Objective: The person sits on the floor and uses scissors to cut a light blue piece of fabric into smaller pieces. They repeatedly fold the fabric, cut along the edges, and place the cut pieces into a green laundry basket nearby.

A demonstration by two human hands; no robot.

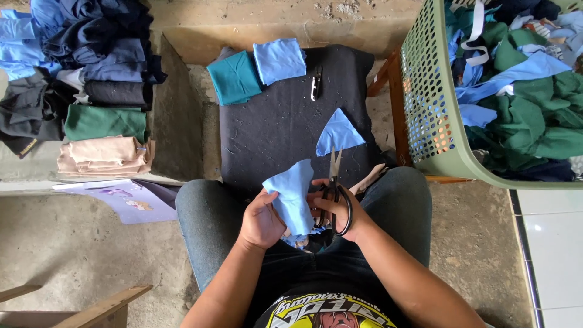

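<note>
1. My left hand (262, 220) is closed around a light blue cloth piece (293, 195), holding it up over my lap, between my knees.
2. My right hand (337, 209) grips a pair of black-handled scissors (335, 191), fingers through the loops, blades pointing away from me and just beside the cloth's right edge. I cannot tell whether the blades are biting into the fabric or only next to it.
3. What looks done: 1 light blue cut triangle (339, 132) lies on the dark mat (285, 121) in front of me, and 2 folded stacks sit at the mat's far left corner, a teal stack (235, 77) and a light blue stack (279, 60). I judge these to be finished pieces.
4. What looks left: the green basket (425, 97) on my right is heaped with green, blue and white scraps, so I judge most of the cutting lies ahead.
5. To my left, folded fabric piles (103, 121) in navy, black, green and beige rest on a ledge, apart from the mat.
6. Hard to make out: a small dark tool (316, 83) on the mat near the stacks, possibly a clip or a cutter. The lower end of the held cloth is hidden behind my hands, and the basket is cut off at the picture's right edge.
</note>
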